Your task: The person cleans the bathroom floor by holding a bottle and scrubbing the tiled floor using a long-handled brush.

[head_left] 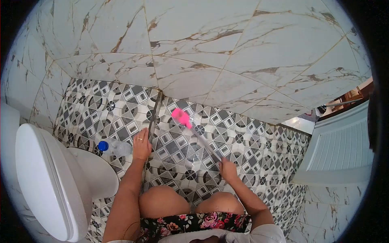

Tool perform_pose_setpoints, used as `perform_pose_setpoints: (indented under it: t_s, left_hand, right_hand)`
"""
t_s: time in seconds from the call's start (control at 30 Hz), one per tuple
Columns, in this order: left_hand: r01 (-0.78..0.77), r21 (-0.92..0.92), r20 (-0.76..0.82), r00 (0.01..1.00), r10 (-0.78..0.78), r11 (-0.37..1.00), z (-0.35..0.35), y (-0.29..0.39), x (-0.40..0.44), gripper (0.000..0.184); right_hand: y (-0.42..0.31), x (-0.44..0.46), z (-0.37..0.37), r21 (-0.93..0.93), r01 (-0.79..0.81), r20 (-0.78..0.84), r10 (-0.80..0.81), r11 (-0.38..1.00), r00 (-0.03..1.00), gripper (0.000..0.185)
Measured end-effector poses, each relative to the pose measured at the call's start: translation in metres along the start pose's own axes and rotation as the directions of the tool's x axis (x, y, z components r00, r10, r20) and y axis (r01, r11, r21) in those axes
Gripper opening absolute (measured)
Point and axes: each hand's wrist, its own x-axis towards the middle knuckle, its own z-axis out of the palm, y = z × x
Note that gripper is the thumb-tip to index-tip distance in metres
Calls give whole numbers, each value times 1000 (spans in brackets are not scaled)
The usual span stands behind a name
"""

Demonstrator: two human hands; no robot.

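Note:
My right hand (229,170) is wrapped round the grey handle of a scrub brush (182,118) with a bright pink head. The brush slants up and left, its head at the patterned floor tiles (174,141). Its bristles cannot be made out. My left hand (142,145) is empty, fingers stretched out, at the dark narrow floor ledge (154,115). Just left of it is a clear plastic bottle (120,148) with a blue cap; whether it stands or lies I cannot tell.
A white toilet (48,182) with its lid down takes up the left side. Marbled wall tiles (190,44) run along the far side. On the right stands a pale louvred door (338,141) beside a doorway. The floor looks wet near the brush head.

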Motion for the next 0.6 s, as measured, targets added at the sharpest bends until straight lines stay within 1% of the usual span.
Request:
perform_pose_setpoints:
  t_s: [0.03,0.13,0.23,0.27,0.37,0.4,0.5,0.53,0.57,0.6]
  left_hand:
    - [-8,3,-4,1000,8,1000,1,0,0,58]
    - [-25,18,-15,1000,26,1000,0,0,-2,57]
    - [-8,25,-5,1000,8,1000,2,-1,-1,58]
    - [-7,27,-1,1000,7,1000,1,-2,0,58]
    - [-1,31,13,1000,0,1000,-1,0,0,60]
    - [0,35,15,1000,0,999,-2,0,0,60]
    - [-8,13,-14,1000,9,1000,-3,0,1,60]
    - [-12,-6,-18,1000,12,1000,-3,-1,1,59]
    - [-16,-26,-21,1000,16,1000,-3,-1,0,59]
    - [-17,29,-39,999,18,999,-1,-2,1,58]
  right_hand:
    - [1,12,-8,42,65,-133,-59,997,989,32]
    - [-3,36,-34,-48,-79,50,81,996,995,38]
    - [31,37,-23,-153,-127,70,139,980,988,37]
    - [36,36,-24,-177,-175,55,187,969,981,40]
    - [27,39,-20,-134,-177,39,183,975,982,42]
    - [25,46,-13,-92,-49,68,56,994,996,40]
    - [12,73,-2,-129,-1,125,17,992,992,36]
    - [7,87,1,-94,-2,60,8,996,998,29]
    - [0,98,2,-121,69,-14,-71,990,997,27]
    - [-8,110,2,-152,136,-86,-150,979,985,26]
